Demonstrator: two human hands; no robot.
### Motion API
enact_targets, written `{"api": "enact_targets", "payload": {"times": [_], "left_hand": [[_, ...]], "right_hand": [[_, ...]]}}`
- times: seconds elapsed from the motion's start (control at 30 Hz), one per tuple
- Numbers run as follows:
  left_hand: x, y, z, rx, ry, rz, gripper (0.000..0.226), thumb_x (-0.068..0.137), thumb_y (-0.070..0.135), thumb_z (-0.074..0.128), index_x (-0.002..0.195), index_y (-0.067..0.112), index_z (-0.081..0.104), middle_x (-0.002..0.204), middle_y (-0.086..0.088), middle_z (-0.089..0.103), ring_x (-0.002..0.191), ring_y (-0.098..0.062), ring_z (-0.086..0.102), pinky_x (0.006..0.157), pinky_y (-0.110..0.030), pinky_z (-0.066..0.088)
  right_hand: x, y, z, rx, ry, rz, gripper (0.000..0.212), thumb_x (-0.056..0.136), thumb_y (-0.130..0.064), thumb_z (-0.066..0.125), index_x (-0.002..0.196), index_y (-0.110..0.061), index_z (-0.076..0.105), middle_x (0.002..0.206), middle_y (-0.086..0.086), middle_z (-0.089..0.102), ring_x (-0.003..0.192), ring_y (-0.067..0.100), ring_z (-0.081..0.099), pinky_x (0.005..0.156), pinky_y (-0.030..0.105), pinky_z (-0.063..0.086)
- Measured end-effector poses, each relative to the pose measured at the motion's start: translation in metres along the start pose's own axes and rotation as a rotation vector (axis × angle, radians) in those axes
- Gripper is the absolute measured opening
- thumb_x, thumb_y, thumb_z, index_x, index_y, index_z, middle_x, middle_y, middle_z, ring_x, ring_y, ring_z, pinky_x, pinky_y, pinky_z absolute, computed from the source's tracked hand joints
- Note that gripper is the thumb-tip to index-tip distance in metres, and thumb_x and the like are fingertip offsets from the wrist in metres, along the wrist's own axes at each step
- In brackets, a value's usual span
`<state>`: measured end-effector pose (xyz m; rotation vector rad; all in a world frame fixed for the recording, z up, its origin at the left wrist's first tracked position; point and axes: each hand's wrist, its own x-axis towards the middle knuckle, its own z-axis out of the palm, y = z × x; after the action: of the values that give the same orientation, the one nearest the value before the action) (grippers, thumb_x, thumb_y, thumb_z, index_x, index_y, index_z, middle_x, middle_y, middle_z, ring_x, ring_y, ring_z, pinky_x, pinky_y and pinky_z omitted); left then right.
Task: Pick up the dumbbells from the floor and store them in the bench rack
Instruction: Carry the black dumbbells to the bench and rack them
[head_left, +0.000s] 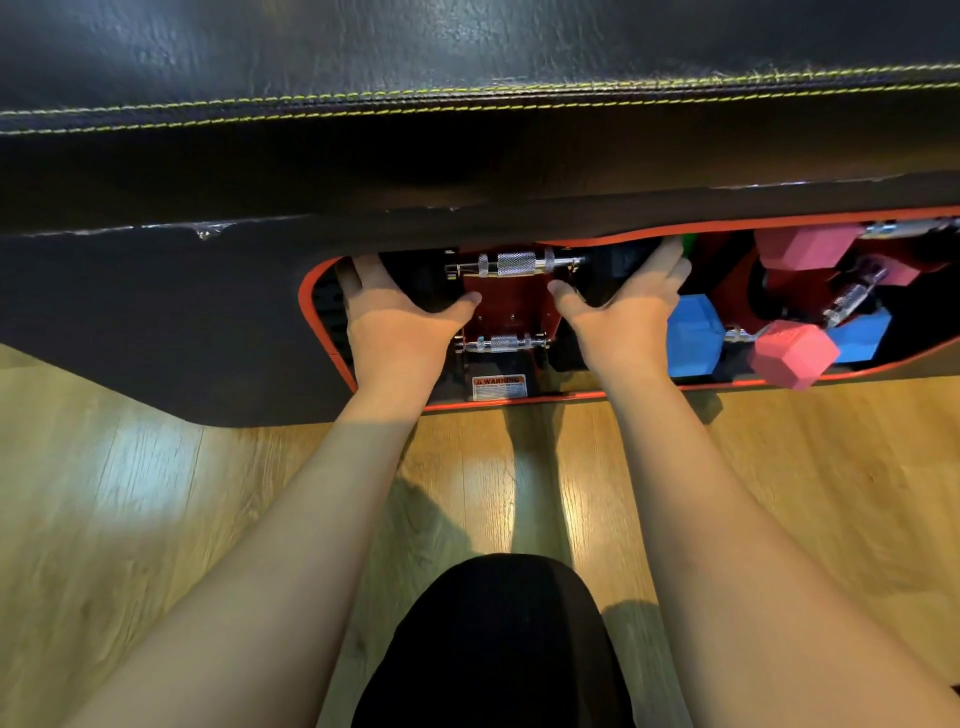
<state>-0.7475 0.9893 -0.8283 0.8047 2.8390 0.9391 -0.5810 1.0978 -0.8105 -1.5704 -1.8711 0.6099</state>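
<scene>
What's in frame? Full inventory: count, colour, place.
bench pad: 1, black with yellow stitching, across the top
rack frame: 1, red, under the pad
black dumbbells: 2, chrome handles, upper and lower in the left bay
blue dumbbell: 1, right bay, low
pink dumbbells: 2, right bay, one low in front, one higher behind
warning label: 1, white and red, rack base
floor: wood, below
left hand, right hand: on the upper black dumbbell's two heads

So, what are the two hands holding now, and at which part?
Both hold one black dumbbell in the bench rack: the left hand grips its left head, the right hand its right head. The knurled handle is untouched.
</scene>
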Motion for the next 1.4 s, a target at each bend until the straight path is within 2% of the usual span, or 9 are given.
{"api": "enact_targets", "payload": {"times": [0.17,0.4,0.7,0.87,1.03,1.13,1.23,1.33,1.4], "left_hand": [[-0.001,0.001,-0.001,-0.023,0.018,0.022,0.110,0.049,0.092,0.050,0.123,0.012,0.042,0.101,-0.010,0.065,0.083,-0.026,0.067,0.064,-0.036,0.060],[0.000,-0.004,0.006,-0.055,0.013,-0.026,0.109,0.047,0.093,0.053,0.114,0.007,0.052,0.097,-0.020,0.068,0.081,-0.034,0.069,0.057,-0.036,0.056],[-0.006,-0.003,0.004,-0.142,0.033,-0.041,0.107,0.047,0.091,0.059,0.121,0.015,0.041,0.111,-0.018,0.063,0.094,-0.031,0.068,0.074,-0.039,0.061],[-0.007,-0.002,0.003,-0.197,0.017,-0.033,0.103,0.047,0.088,0.061,0.123,0.022,0.036,0.105,-0.020,0.065,0.090,-0.033,0.067,0.074,-0.042,0.061],[-0.008,-0.003,0.003,-0.151,-0.001,-0.065,0.119,0.047,0.101,0.046,0.119,0.006,0.052,0.098,-0.019,0.067,0.084,-0.031,0.068,0.066,-0.037,0.060],[-0.013,-0.001,-0.003,-0.131,-0.103,-0.103,0.101,0.058,0.091,0.057,0.099,-0.002,0.059,0.071,-0.008,0.063,0.064,-0.019,0.064,0.055,-0.029,0.051],[-0.015,0.011,-0.033,-0.053,-0.232,-0.057,0.086,0.071,0.074,0.067,0.116,0.002,0.052,0.106,-0.012,0.064,0.097,-0.024,0.065,0.078,-0.033,0.053],[-0.018,0.032,-0.084,0.207,-0.477,-0.007,0.062,0.086,0.059,0.062,0.103,0.000,0.061,0.092,-0.013,0.062,0.096,-0.033,0.065,0.074,-0.037,0.050],[-0.022,0.044,-0.119,0.214,-0.589,-0.025,0.060,0.087,0.052,0.065,0.117,0.002,0.059,0.105,-0.015,0.063,0.105,-0.033,0.063,0.085,-0.039,0.051]], "right_hand": [[-0.001,0.001,-0.001,0.033,-0.002,0.008,0.115,0.066,-0.053,0.083,0.147,-0.001,0.020,0.140,0.019,0.032,0.126,0.038,0.039,0.105,0.040,0.037],[-0.001,0.002,0.000,0.090,-0.018,0.025,0.116,0.067,-0.052,0.082,0.151,-0.008,0.016,0.143,0.014,0.030,0.131,0.034,0.034,0.105,0.037,0.035],[-0.002,0.006,0.002,0.136,0.000,0.023,0.115,0.067,-0.051,0.083,0.150,-0.008,0.017,0.142,0.014,0.031,0.132,0.032,0.035,0.103,0.028,0.031],[-0.002,0.008,0.003,0.143,-0.015,0.035,0.115,0.068,-0.050,0.082,0.152,-0.009,0.014,0.145,0.013,0.029,0.135,0.031,0.031,0.097,0.022,0.024],[-0.003,0.008,0.003,0.144,-0.012,0.045,0.116,0.067,-0.051,0.083,0.152,-0.010,0.015,0.145,0.014,0.029,0.133,0.031,0.033,0.101,0.024,0.027],[-0.006,0.005,-0.005,0.124,-0.055,0.066,0.116,0.068,-0.050,0.083,0.153,-0.011,0.015,0.145,0.013,0.031,0.132,0.033,0.035,0.102,0.028,0.031],[-0.009,-0.008,-0.030,-0.011,-0.215,0.128,0.109,0.075,-0.052,0.077,0.153,-0.014,0.011,0.150,0.017,0.027,0.133,0.041,0.032,0.103,0.043,0.038],[-0.014,-0.032,-0.068,-0.118,-0.377,0.181,0.100,0.081,-0.053,0.071,0.151,-0.008,0.016,0.152,0.021,0.025,0.133,0.044,0.030,0.105,0.045,0.034],[-0.025,-0.054,-0.098,-0.125,-0.475,0.200,0.091,0.082,-0.051,0.070,0.149,-0.008,0.025,0.148,0.020,0.028,0.130,0.046,0.034,0.105,0.046,0.033]]}}
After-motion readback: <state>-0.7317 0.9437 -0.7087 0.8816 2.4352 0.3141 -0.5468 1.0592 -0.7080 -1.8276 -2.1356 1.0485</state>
